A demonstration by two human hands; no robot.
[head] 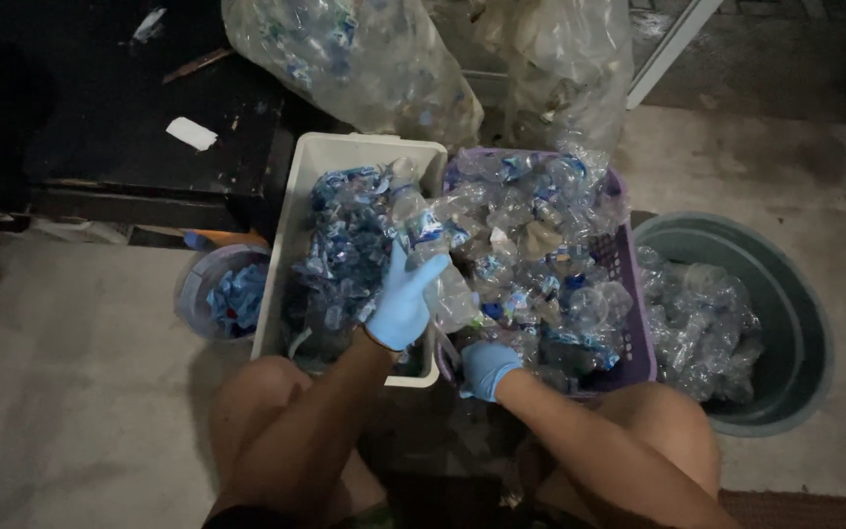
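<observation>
recycling sorting spot, bagged bottles (364, 59), bins (785, 294)

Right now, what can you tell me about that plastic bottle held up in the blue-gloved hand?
The plastic bottle is clear, thin and crumpled-looking, with a blue-and-white label band around its upper body. It is tilted, top end toward the white bin, lower end toward the purple basket. The left hand, in a blue glove, has it in its grip from below, above the gap between the two containers. Whether it has a cap cannot be told.

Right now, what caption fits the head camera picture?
Gloved left hand lifts a clear plastic bottle between white bin and purple basket.
</observation>
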